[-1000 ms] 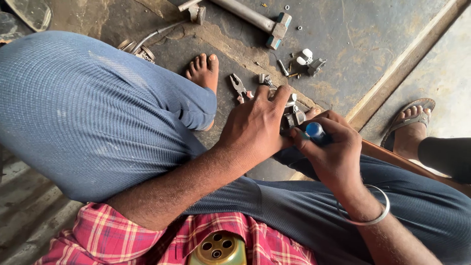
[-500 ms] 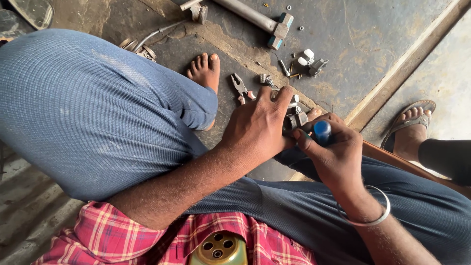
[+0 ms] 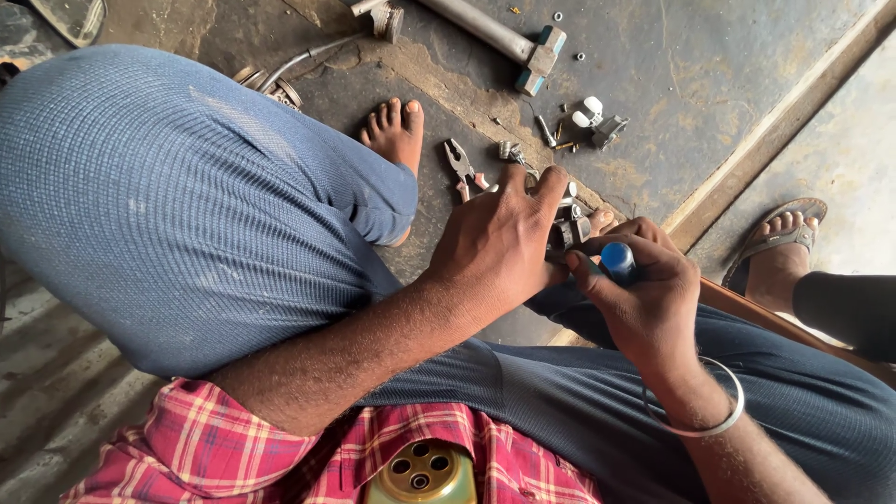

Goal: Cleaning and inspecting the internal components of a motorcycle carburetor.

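Note:
I sit on the floor with my knees drawn up in blue trousers. My left hand [image 3: 499, 247] is closed over a small dark metal part [image 3: 567, 229] between my legs; most of the part is hidden under my fingers. Touching it from the right, my right hand [image 3: 644, 299] grips a blue-handled screwdriver [image 3: 618, 261], whose tip points into the metal part. A metal bangle [image 3: 714, 425] circles my right wrist. My bare foot [image 3: 397, 131] rests on the floor just beyond my hands.
Pliers [image 3: 462, 166] lie next to my foot. Farther off lie a hammer [image 3: 523, 47], several small fittings and screws [image 3: 593, 121] and a cable with round metal parts [image 3: 271, 84]. Another person's sandalled foot [image 3: 775, 247] stands at the right, beyond a wooden strip [image 3: 775, 112].
My right hand with the screwdriver has shifted slightly and turned at the metal part. My left hand keeps its hold in the same place.

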